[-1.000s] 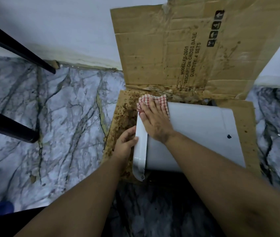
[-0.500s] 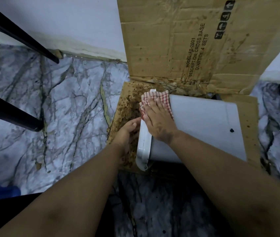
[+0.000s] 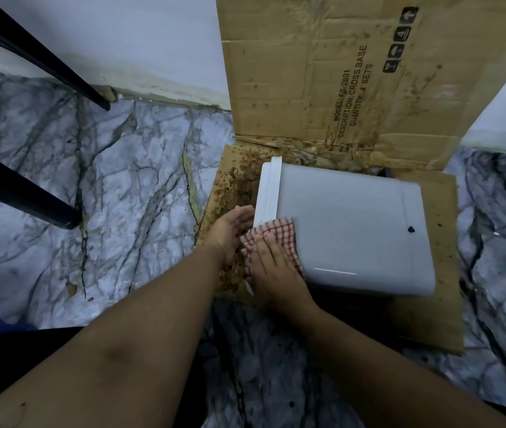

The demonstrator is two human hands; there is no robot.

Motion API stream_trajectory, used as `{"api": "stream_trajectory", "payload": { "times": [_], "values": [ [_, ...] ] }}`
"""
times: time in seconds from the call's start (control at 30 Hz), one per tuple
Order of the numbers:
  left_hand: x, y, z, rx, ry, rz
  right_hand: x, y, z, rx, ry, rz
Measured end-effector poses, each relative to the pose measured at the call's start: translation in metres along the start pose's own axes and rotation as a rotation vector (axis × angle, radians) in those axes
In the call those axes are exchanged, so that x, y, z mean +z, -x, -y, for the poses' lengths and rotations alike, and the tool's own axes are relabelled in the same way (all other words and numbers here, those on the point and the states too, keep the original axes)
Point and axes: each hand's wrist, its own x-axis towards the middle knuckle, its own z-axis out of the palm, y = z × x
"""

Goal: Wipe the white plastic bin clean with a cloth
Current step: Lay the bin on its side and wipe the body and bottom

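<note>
Since the earlier frame, the cloth (image 3: 271, 236) has been drawn from the far end of the bin's rim to the near end, and the right hand (image 3: 273, 270) has been brought back with it. The fingers (image 3: 271, 247) of that hand are laid flat and spread on the red-and-white checked cloth, pressing it down rather than clenched round it. The left hand (image 3: 230, 231) is set open, palm against the rim side of the bin, bracing it; nothing is gripped in it.

The white plastic bin (image 3: 347, 223) is lying on its side on a stained sheet of cardboard (image 3: 424, 319) on the marble floor (image 3: 106, 196), its mouth turned to the left and its base to the right. It is judged light, hollow and stiff, with a glossy wall that is likely to be slippery and to slide under a hard stroke, so a steadying hold is best taken at the thickened rim (image 3: 267, 193), where the edge gives purchase. The cloth is soft and limp and is best kept bunched under a flat palm.

Counted: one bin, one cloth, two hands, one dark spot (image 3: 411, 229) on the bin's wall near the base, and two black chair legs (image 3: 44, 60) at the left. Brown splatter (image 3: 239, 180) is seen on the cardboard beside the rim.
</note>
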Motion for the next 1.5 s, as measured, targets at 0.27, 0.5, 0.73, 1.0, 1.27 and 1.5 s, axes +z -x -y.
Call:
{"api": "stream_trajectory", "payload": {
  "times": [0.27, 0.5, 0.73, 1.0, 1.27, 1.5],
  "values": [
    [-0.001, -0.007, 0.015, 0.018, 0.158, -0.03, -0.063, -0.094, -0.037, 0.087, -0.071, 0.0],
    [-0.023, -0.012, 0.042, 0.061, -0.007, -0.006, -0.101, -0.167, -0.075, 0.152, -0.061, 0.114],
    [-0.05, -0.003, 0.076, 0.029, -0.237, 0.272, -0.092, -0.16, -0.088, 0.021, -0.11, 0.035],
    [-0.049, 0.017, 0.06, 0.099, -0.433, 0.433, -0.075, -0.094, -0.069, -0.2, -0.199, -0.051],
    [-0.057, 0.024, 0.076, 0.086, -0.399, 0.382, -0.042, -0.043, -0.043, -0.299, -0.13, 0.038],
    [-0.063, 0.015, 0.084, 0.046, -0.387, 0.323, -0.054, -0.057, -0.056, -0.428, -0.072, 0.074]
  ]
}}
